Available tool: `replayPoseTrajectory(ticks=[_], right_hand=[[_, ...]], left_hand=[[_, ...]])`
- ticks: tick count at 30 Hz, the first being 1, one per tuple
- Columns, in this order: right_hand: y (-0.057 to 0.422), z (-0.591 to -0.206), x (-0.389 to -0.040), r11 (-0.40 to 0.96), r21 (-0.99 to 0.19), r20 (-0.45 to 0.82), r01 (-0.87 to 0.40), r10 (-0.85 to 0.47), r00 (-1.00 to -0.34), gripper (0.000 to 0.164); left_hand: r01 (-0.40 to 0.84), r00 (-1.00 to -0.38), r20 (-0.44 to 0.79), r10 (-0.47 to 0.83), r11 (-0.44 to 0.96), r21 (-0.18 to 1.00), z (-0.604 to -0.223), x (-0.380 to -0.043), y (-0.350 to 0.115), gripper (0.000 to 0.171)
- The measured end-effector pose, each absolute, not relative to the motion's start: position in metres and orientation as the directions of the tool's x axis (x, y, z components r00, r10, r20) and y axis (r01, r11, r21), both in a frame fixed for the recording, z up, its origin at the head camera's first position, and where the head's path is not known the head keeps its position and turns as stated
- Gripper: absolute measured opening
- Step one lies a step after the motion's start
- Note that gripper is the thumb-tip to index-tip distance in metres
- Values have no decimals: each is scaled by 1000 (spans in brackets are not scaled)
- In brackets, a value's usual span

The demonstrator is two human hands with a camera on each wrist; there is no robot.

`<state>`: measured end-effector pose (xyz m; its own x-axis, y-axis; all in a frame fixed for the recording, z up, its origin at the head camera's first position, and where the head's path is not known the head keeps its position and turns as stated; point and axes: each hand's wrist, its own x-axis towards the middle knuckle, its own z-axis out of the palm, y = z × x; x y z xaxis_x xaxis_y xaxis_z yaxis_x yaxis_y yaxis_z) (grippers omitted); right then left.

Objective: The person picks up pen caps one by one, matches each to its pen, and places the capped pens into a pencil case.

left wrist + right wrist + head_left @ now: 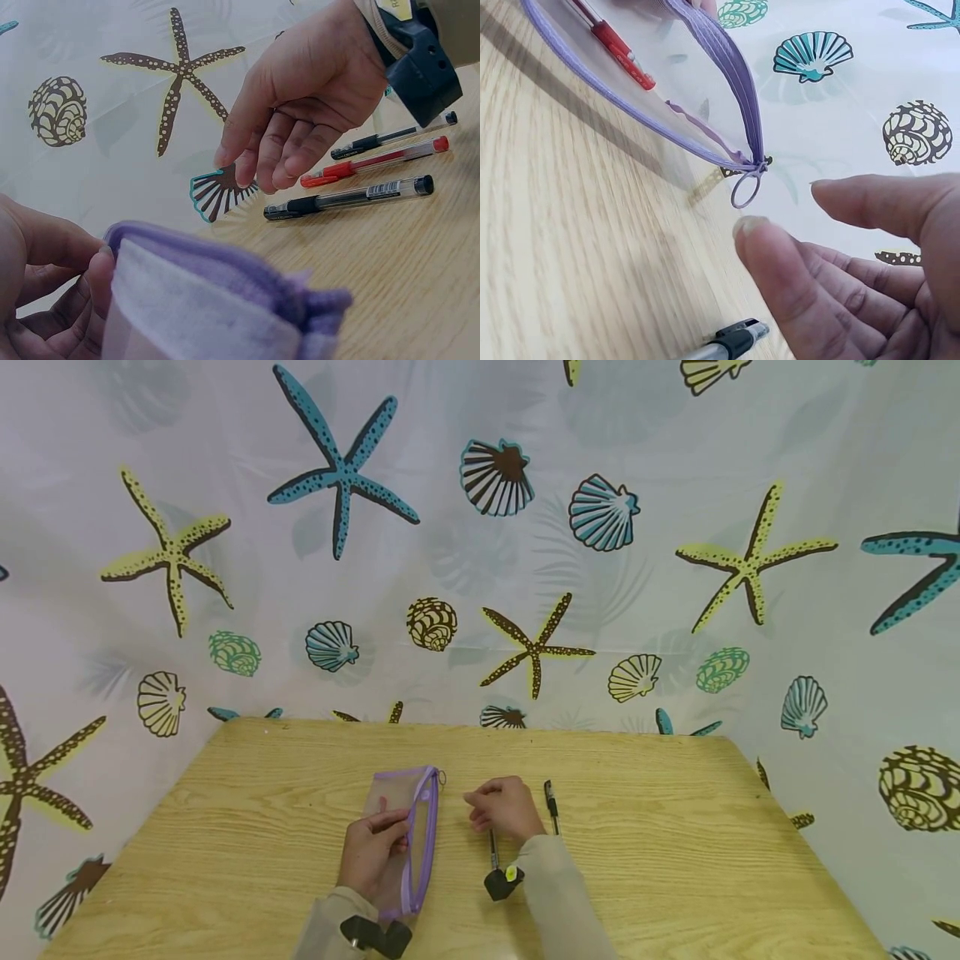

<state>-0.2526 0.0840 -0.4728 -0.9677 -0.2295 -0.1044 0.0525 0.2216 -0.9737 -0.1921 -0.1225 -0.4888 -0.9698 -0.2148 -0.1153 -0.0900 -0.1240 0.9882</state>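
My left hand (371, 852) pinches the side of a see-through zip pouch (390, 881) with purple trim, held with its zipped mouth parted. Inside the pouch, a red-capped pen (622, 56) shows in the right wrist view. A thin ring (746, 189) hangs from the zip's end. To the pouch's right, my right hand (506, 808) hovers above the table, thumb apart from the loosely bent fingers, holding nothing. Near it lie a black pen (349, 196), a red pen (375, 161) and another black pen (394, 136), all capped; the head view partly hides them.
A wood-grain table (247, 810) carries everything. Behind it and at both sides hangs a white curtain (450, 560) printed with starfish and shells. Each wrist wears a dark camera mount, such as the right one (498, 885).
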Motion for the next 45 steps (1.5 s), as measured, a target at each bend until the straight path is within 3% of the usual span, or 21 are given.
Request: replayPoseTrajectory(ticks=[28, 45], right_hand=[[105, -477, -252, 300, -948, -154, 102, -156, -976, 16], [103, -479, -250, 435, -896, -147, 89, -102, -984, 10]], left_hand=[[-87, -967, -113, -230, -121, 989, -494, -194, -121, 23], [-89, -965, -113, -235, -113, 990, -494, -194, -122, 23]])
